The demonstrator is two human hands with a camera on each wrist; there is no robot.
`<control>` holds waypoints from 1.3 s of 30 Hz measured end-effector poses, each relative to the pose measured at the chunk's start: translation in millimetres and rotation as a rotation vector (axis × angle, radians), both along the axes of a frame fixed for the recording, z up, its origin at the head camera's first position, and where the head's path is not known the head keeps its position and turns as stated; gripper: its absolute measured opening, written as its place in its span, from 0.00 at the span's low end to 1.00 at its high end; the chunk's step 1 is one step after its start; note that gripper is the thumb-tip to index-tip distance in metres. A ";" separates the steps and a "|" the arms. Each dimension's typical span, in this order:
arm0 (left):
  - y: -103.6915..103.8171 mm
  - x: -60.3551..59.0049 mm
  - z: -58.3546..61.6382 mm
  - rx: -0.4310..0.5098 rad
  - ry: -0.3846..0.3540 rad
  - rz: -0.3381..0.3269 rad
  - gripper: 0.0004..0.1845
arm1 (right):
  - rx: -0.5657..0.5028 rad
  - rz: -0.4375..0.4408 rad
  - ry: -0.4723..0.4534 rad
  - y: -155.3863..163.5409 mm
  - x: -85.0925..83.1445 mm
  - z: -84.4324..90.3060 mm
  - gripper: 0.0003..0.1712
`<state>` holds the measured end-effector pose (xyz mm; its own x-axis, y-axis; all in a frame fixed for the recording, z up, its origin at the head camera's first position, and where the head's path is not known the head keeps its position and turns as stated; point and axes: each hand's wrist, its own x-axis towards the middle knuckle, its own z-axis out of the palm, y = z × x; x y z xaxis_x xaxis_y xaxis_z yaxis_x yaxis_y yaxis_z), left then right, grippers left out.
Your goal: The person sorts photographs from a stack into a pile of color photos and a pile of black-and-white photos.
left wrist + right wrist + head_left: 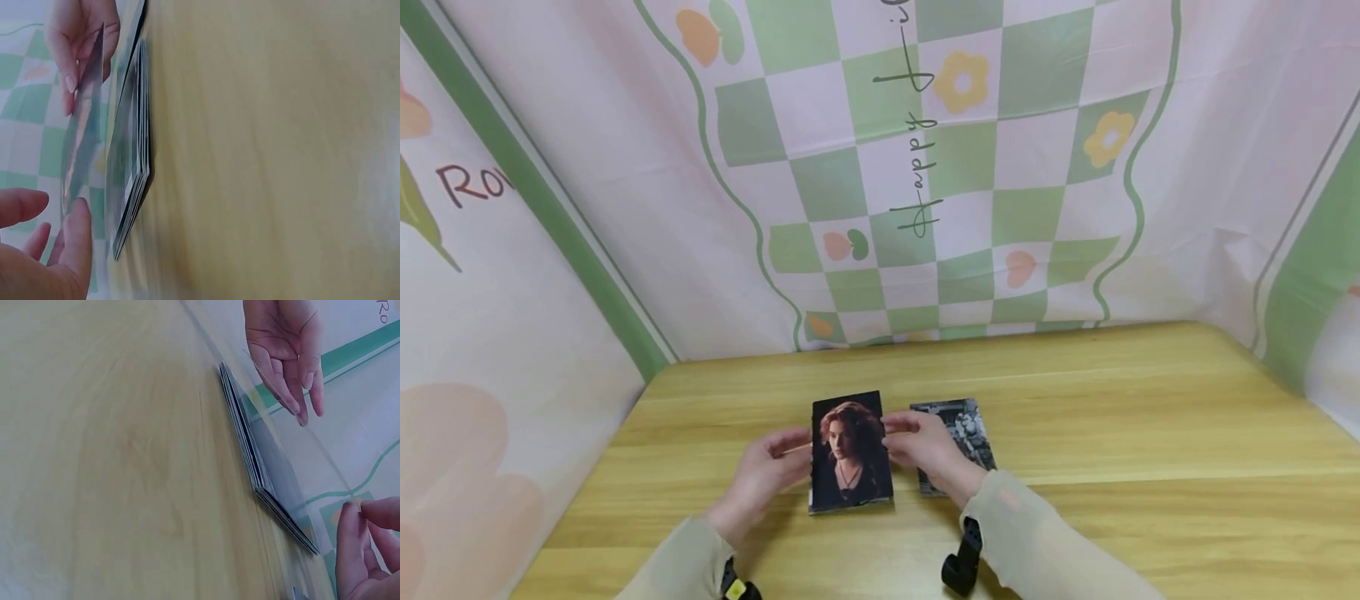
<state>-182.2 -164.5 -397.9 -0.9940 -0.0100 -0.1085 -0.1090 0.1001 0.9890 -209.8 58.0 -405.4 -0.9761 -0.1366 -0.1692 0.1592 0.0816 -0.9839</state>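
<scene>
A picture card (pixel 850 454) showing a portrait on a dark ground is raised just over a stack of similar cards (pixel 131 162). My right hand (pixel 928 446) pinches the card's right edge between thumb and fingertips, as the right wrist view shows. On the opposite side, my left hand (pixel 767 471) has its fingers loosely extended, fingertips right at the left edge. From the side, in the left wrist view, the lifted card (pixel 84 131) is tilted above the stack. Beneath my right wrist lies a black-and-white picture card (pixel 958 425), partly hidden by that hand.
Everything lies on a light wooden table (pixel 1112 442). A patterned cloth (pixel 1037 150) with green checks hangs behind the table's far edge, and another printed cloth (pixel 535 333) hangs at the left. Dark straps with camera mounts (pixel 962 558) sit on both wrists.
</scene>
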 end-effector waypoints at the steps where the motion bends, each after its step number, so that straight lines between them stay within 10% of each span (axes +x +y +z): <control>1: 1.3 -0.1 -0.9 0.007 0.001 0.003 0.22 | 0.004 -0.001 -0.003 1.0 -0.1 -0.1 0.19; 39: 104.3 -6.7 -8.3 0.226 -0.082 -0.081 0.21 | -0.059 0.216 -0.015 125.2 -5.4 3.2 0.26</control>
